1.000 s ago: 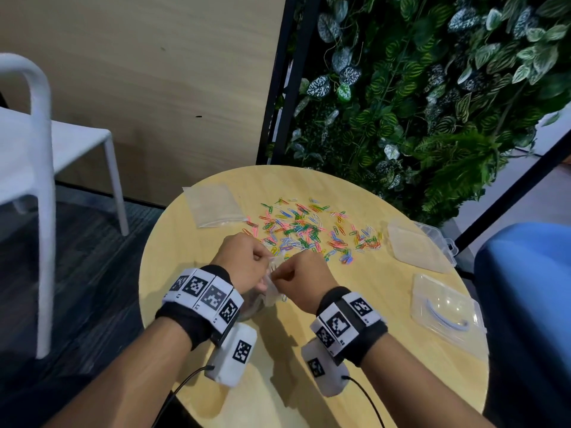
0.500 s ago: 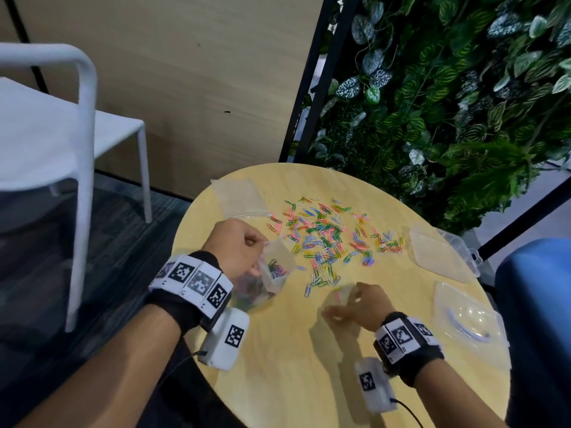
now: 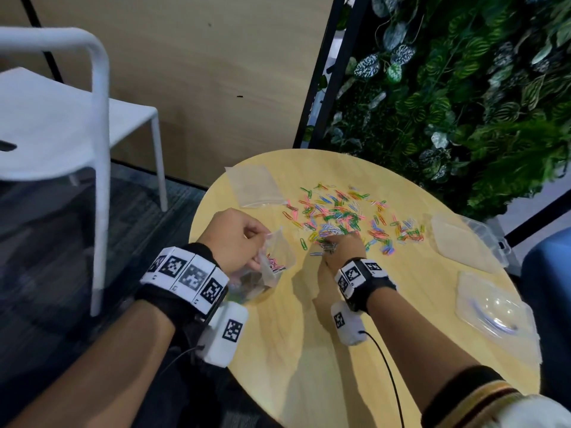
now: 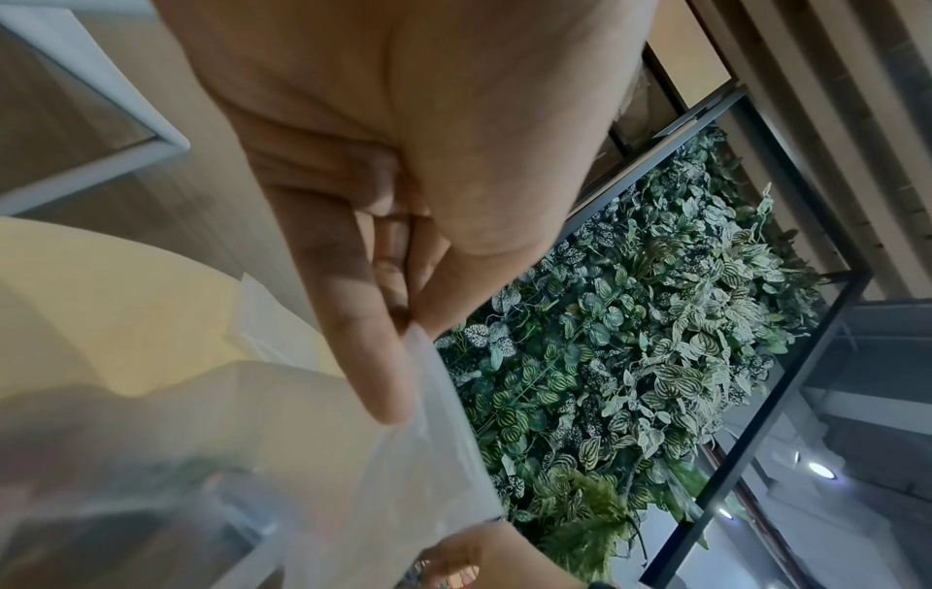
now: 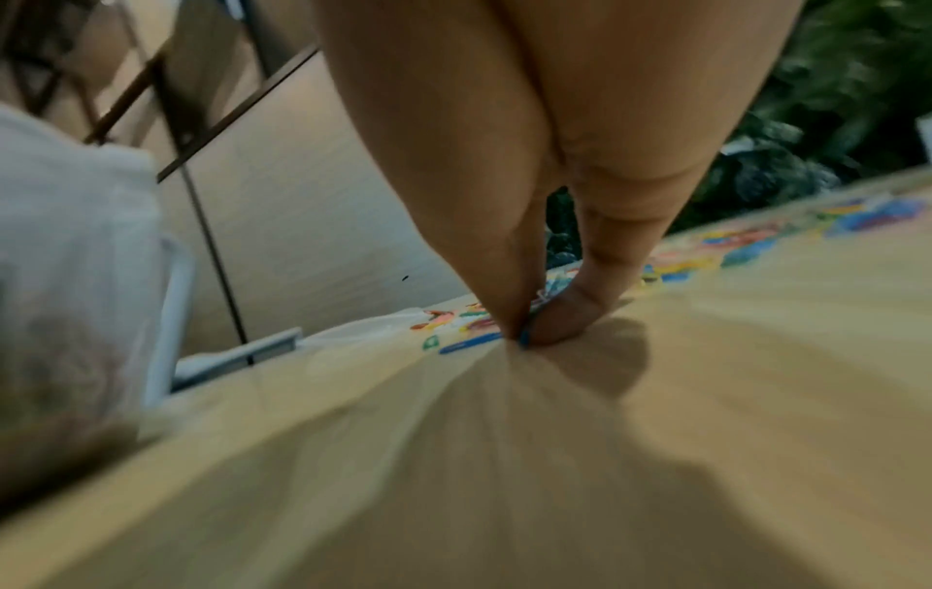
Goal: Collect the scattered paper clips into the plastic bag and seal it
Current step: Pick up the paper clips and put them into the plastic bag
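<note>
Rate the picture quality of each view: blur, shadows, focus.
Head view: mostly sharp, slight motion blur on the left hand and plastic bag; soft arm shadows on the table. Left wrist view: fingers and bag film soft, plant wall crisp. Right wrist view: heavily smeared; paper clips are colour streaks, with the right hand casting a dark shadow beside it.

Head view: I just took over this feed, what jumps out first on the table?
The bright scatter of coloured paper clips across the far middle of the round table catches the eye first. At its near edge the right hand pinches a few clips against the tabletop. To its left, the left hand holds up an open plastic bag with some clips already inside.
</note>
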`<state>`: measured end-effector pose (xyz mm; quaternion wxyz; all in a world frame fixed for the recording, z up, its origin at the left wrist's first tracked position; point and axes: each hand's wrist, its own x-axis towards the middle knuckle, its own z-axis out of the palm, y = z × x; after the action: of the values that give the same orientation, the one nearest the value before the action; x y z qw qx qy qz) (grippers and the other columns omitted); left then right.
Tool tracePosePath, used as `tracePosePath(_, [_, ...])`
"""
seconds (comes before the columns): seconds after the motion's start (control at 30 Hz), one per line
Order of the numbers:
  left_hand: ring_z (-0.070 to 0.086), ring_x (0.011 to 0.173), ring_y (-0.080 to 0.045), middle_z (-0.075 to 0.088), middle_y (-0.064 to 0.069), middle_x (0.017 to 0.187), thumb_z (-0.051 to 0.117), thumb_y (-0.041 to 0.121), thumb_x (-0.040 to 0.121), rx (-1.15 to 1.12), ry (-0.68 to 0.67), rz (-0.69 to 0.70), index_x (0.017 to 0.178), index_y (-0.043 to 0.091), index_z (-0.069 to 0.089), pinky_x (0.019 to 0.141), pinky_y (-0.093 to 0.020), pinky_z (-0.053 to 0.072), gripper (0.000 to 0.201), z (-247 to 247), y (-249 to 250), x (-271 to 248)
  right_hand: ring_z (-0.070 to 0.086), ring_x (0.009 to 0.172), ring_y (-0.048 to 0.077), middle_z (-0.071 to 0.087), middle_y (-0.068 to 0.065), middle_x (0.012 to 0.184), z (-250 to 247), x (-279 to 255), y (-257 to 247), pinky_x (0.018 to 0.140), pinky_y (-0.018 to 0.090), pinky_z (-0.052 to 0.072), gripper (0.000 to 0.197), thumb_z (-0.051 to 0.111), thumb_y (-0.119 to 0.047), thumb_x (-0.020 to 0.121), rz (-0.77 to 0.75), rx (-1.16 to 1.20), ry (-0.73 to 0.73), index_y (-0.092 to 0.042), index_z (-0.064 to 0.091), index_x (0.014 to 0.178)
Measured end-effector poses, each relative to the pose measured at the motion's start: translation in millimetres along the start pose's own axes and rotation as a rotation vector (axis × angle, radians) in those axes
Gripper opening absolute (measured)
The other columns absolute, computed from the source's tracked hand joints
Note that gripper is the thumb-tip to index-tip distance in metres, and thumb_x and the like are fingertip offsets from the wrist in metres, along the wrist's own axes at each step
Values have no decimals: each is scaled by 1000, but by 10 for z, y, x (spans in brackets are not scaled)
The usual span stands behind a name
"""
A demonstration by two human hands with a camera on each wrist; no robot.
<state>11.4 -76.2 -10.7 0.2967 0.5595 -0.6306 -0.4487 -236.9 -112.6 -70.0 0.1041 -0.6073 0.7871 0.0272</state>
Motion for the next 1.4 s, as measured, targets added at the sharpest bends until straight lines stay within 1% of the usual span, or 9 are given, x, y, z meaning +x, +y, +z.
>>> tracePosePath(0.17, [73,52,-18,75,-4,75,64,9,94,16,7,-6,88,14,77,51,-25,60,16,1,2,6,66,86,26,70,13,97,3,2,19,77,35,59,29,48,2,87,-45,-112,61,-7,71,102])
tracePosePath(0.3, [74,55,-21,76,-6,78,64,10,94,17,16,-3,90,13,77,56,-29,62,14,16,34,12,68,79,26,73,11,89,-61,-10,250,73,33,59,21,56,-7,85,-2,22,86,-8,76,93])
tracePosePath(0.47, [73,53,-21,75,-11,81,63,10,95,-26,11,-40,91,10,76,53,-28,60,14,108,83,37,70,75,25,73,15,82,-196,-187,564,76,34,61,13,71,-7,82,339,1054,86,1,74,92])
tracePosePath(0.7, [74,57,-26,73,-10,78,63,13,95,-26,21,-43,86,13,74,56,-35,63,15,327,188,40,68,83,11,69,7,97,-495,-524,221,73,15,57,19,61,-3,89,85,1756,-272,1,65,107])
tracePosePath(0.87, [67,42,-10,70,-8,68,62,10,95,-38,58,-28,83,10,74,44,-24,58,18,418,253,66,66,68,13,69,10,81,-393,-659,-263,65,18,58,9,62,2,87,-26,1567,-326,6,67,93])
tracePosePath(1.03, [74,54,-19,73,-13,70,63,8,94,-87,95,-28,87,6,75,57,-36,64,14,401,248,124,64,56,9,71,10,76,-320,-564,-411,58,16,53,16,64,-3,86,-214,974,-27,-3,74,98])
tracePosePath(1.17, [74,56,-18,74,-9,73,64,8,94,-98,107,-10,89,9,76,64,-34,64,13,327,242,162,58,56,2,72,-1,69,-388,-527,-500,58,5,44,5,73,-13,78,-433,575,234,-13,77,75])
tracePosePath(1.3, [75,58,-20,75,-7,78,66,11,93,-91,117,-4,91,8,77,62,-34,64,12,243,259,187,63,61,21,73,8,71,-586,-400,-538,61,26,52,21,65,-22,86,-597,308,11,-8,76,75])
tracePosePath(1.4, [74,57,-19,74,-6,79,67,11,94,-99,143,-18,92,10,77,58,-33,63,10,170,222,203,67,64,13,74,14,81,-827,-242,-529,64,22,56,16,65,-13,88,-594,529,-235,-1,76,89])
